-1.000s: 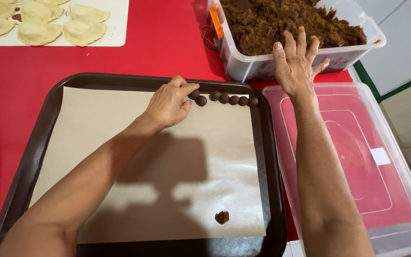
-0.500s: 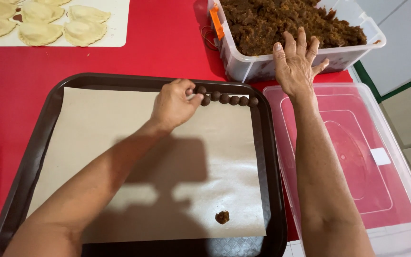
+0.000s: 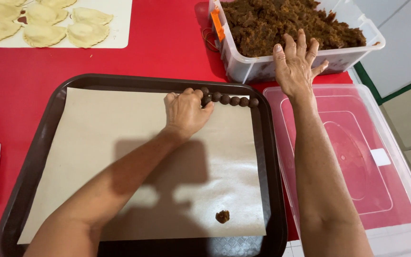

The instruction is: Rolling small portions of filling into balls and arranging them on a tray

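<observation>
From the head view, your left hand [image 3: 185, 110] is curled with its fingertips touching the left end of the row of small brown balls [image 3: 229, 100], which runs left to right along the far edge of the paper-lined tray [image 3: 44, 138]; whether it grips one, you cannot tell. Your right hand [image 3: 295, 64] is spread open, holding nothing, against the near wall of the tub of brown filling [image 3: 243, 71], to the right of the row and farther from it.
</observation>
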